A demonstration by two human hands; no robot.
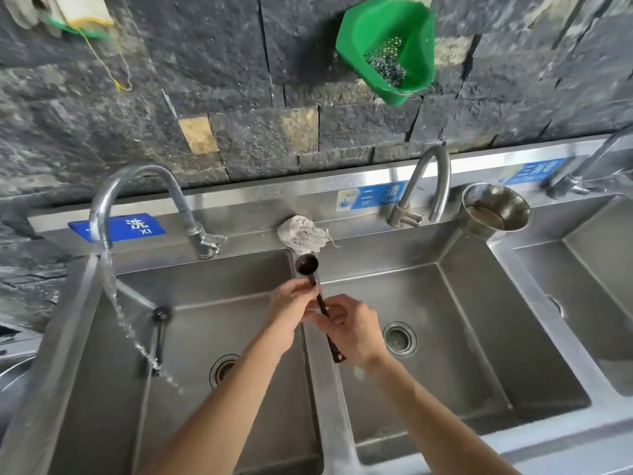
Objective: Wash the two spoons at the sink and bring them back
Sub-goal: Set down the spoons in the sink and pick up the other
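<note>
Both my hands are closed on one dark spoon: my left hand pinches the handle just below the bowl, my right hand wraps it lower down. This spoon is over the divider between two steel basins. The second spoon lies in the left basin, where water runs from the left tap.

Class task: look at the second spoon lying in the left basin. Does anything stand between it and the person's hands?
Nothing visible does. The second spoon lies uncovered in the left basin; open space separates it from the left hand.
</note>
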